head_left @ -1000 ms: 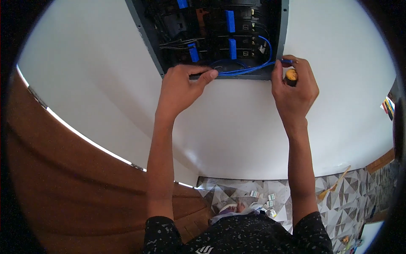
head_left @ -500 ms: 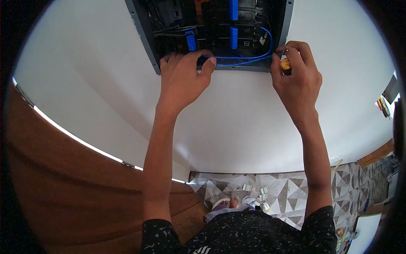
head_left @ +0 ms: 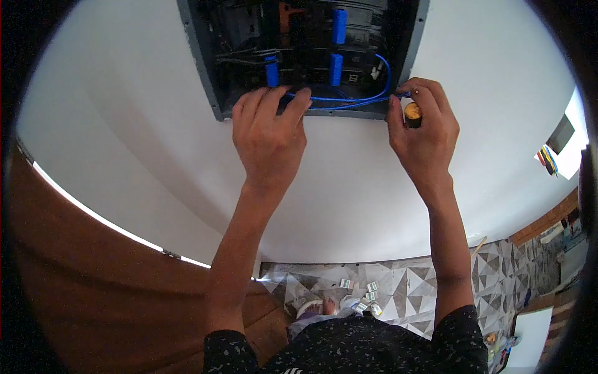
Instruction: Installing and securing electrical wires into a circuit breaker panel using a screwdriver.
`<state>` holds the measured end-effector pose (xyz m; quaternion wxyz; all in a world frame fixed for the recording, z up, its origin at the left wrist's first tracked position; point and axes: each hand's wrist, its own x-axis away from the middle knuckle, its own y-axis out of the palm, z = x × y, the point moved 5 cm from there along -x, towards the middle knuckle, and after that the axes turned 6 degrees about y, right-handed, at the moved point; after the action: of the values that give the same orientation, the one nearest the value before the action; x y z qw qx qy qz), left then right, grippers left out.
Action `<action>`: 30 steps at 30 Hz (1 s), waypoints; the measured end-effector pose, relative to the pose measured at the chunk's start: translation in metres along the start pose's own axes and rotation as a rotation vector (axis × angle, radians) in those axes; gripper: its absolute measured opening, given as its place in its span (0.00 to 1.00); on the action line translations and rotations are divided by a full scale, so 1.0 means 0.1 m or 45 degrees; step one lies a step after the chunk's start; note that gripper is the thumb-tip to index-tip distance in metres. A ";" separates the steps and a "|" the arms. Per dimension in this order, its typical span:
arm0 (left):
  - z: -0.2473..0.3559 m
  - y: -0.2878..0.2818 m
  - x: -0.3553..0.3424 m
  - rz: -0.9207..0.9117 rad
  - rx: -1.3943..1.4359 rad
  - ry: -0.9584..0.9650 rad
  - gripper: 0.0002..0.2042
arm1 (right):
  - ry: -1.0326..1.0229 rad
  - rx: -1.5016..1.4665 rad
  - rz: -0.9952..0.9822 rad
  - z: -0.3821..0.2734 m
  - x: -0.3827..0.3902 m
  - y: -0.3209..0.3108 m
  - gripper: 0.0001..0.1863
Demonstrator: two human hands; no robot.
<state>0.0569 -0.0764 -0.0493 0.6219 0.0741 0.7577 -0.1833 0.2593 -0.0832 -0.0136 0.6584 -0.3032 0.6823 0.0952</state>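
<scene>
A dark metal electrical box point(head_left: 218, 103) with black components and blue blocks point(head_left: 338, 26) is set in the white wall. Blue wires point(head_left: 349, 100) loop along its lower part and up the right. My left hand point(head_left: 269, 128) curls over the lower left edge, fingers closed on the blue wires, fingertips partly hidden. My right hand point(head_left: 425, 124) is at the lower right corner, pinching a wire end beside a small tool, and holds a yellow-and-black handle point(head_left: 412, 112) in its palm.
A brown door point(head_left: 93, 262) curves along the left. Below are a patterned tile floor point(head_left: 408, 290), my foot, small boxes point(head_left: 347, 283) and a pale stick point(head_left: 479, 245). Several coloured wires point(head_left: 547, 160) show at the far right, above a white board point(head_left: 529, 336).
My left hand has shifted from a thumb-side pinch on the wires to fingers curled over the box edge. My right hand still grips at the corner. The view has shifted slightly.
</scene>
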 end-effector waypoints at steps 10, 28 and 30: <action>-0.20 -0.01 -0.02 0.002 0.346 -0.066 0.10 | 0.367 -0.590 0.019 0.26 0.16 0.01 0.06; -0.35 0.12 0.14 -0.001 0.261 0.036 0.09 | 0.625 -0.945 -0.023 0.42 0.34 0.17 0.04; -0.35 0.12 0.15 -0.013 0.250 0.002 0.08 | 0.654 -1.022 -0.056 0.44 0.37 0.17 0.04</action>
<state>0.0257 -0.0545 -0.0608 0.6101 0.1309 0.7370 -0.2597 0.2890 -0.0573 -0.0589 0.3009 -0.5617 0.7257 0.2593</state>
